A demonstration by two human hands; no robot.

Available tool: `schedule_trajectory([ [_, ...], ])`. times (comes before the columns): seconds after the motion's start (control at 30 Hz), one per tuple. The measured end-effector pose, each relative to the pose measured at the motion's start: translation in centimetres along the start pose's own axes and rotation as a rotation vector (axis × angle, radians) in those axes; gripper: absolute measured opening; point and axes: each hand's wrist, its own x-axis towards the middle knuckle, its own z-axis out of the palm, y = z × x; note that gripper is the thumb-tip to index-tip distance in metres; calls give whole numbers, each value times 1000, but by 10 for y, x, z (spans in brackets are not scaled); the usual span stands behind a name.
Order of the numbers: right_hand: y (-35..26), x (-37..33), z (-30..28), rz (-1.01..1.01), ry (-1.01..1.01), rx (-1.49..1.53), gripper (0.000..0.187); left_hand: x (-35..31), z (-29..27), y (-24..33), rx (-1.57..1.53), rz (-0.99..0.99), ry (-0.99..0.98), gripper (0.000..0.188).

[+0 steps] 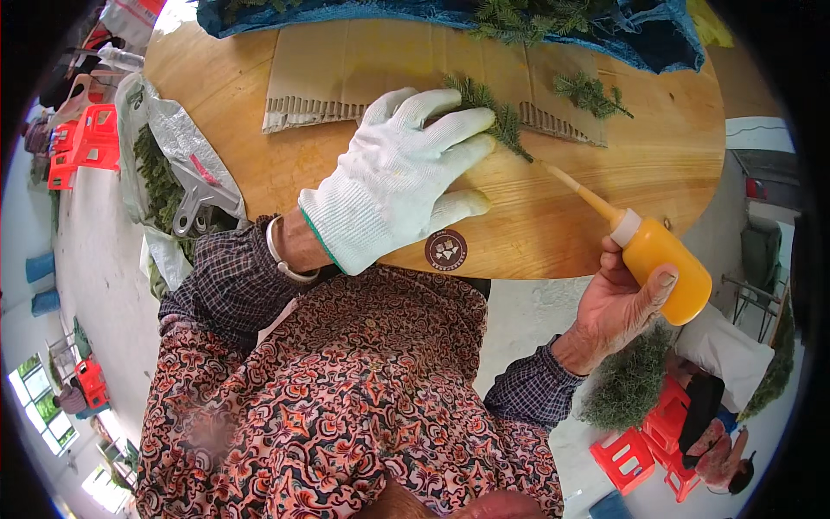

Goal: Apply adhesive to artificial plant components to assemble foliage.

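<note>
On the rounded wooden tabletop point(683, 143), pale grain visible, lies flattened cardboard point(363, 65) with torn, corrugated edges. Green sprig point(510, 131) crosses its near edge, stem end over bare wood. Left hand point(402, 164), white-gloved: fingers spread, tips at the sprig; pinch or mere contact cannot be told. Right hand point(618, 303), bare: wrapped around a yellow squeeze bottle point(666, 264), nozzle tip close by the stem end. Second sprig point(590, 93) on cardboard, right. Blue sheeting point(328, 19) along far edge; dark round sticker point(446, 250) at near edge. Room: pale floor point(95, 242), red stools point(95, 137) at left, more red stools point(622, 460) lower right, near bushy greenery point(629, 381).
</note>
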Motion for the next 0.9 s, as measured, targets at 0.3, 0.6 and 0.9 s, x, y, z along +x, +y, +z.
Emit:
schedule_trajectory([
  [0.3, -3, 0, -6, 19, -18, 13, 56, -2, -3, 0, -39, -36, -68, 45],
  [0.6, 2, 11, -13, -37, 72, -32, 51, 5, 10, -3, 2, 3, 28, 41],
  [0.9, 10, 86, -46, 72, -31, 56, 58, 40, 52, -11, -216, -80, 266, 42],
])
